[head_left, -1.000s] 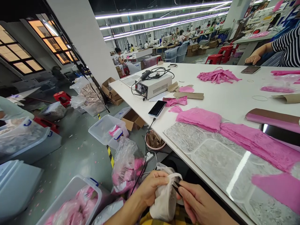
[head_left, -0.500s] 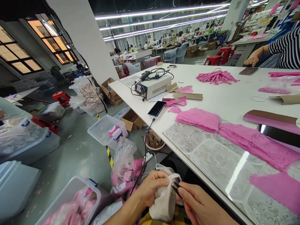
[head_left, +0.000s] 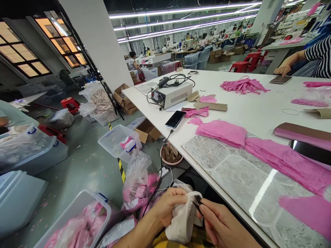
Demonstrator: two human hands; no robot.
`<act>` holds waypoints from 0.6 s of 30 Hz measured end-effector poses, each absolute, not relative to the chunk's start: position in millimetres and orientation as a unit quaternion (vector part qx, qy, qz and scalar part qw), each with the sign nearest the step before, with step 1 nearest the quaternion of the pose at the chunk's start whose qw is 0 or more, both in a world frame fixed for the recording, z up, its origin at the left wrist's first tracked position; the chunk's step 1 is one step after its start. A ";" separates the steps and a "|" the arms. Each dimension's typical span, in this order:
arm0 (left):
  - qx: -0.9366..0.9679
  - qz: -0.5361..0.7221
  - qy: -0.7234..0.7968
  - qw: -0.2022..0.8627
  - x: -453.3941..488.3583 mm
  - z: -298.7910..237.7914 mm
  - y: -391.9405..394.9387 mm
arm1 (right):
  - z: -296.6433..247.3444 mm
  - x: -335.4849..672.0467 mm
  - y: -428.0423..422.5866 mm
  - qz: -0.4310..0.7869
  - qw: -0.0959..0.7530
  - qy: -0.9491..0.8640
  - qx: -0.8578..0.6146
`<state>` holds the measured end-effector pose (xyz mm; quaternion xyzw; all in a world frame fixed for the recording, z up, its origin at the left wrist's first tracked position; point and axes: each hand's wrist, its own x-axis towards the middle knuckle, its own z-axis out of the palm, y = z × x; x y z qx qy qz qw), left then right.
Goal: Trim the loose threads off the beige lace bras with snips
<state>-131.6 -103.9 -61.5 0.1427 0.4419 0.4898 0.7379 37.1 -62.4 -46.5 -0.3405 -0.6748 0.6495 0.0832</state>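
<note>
A workshop floor (head_left: 82, 172) is spreading out under rows of strip lights (head_left: 186, 10), and a white table (head_left: 253, 112) is filling the right side of the view. Just off the near edge of the white table, the left hand (head_left: 170, 205) is pinching a cream cloth piece (head_left: 179, 225) between thumb and fingers, holding its rim upward. The right hand (head_left: 217, 220), also beside that edge, is grasping a small black pointed tool (head_left: 197, 204), its tips meeting the cloth's rim; whether they are touching a thread, I cannot tell. The cream piece is hanging over yellow-and-black checked cloth (head_left: 168, 241), below the level of the white table.

Farther out, a clear plastic bag (head_left: 138, 182) with pink pieces is resting on the floor left of the white table, and a basket (head_left: 179, 162) of brown pieces is standing under its edge. On the white table, a phone (head_left: 175, 119) is lying near the left edge, with a grey metal box (head_left: 178, 96) sitting behind it. A pink fabric stack (head_left: 221, 131) is lying on the table's near half, while pink strips (head_left: 244, 85) are lying toward its far side. At the table's far right, a co-worker's hand (head_left: 283, 70) is hovering near or touching another phone (head_left: 280, 80).
</note>
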 end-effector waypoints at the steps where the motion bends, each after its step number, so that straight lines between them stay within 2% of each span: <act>1: 0.146 0.490 0.447 0.734 -131.6 -60.7 -104.0 | -47.6 37.7 -62.2 0.655 0.077 -0.667 -0.347; 18: 0.213 0.492 0.475 0.697 -131.7 -57.9 -105.2 | -45.0 36.2 -62.6 0.662 0.051 -0.653 -0.364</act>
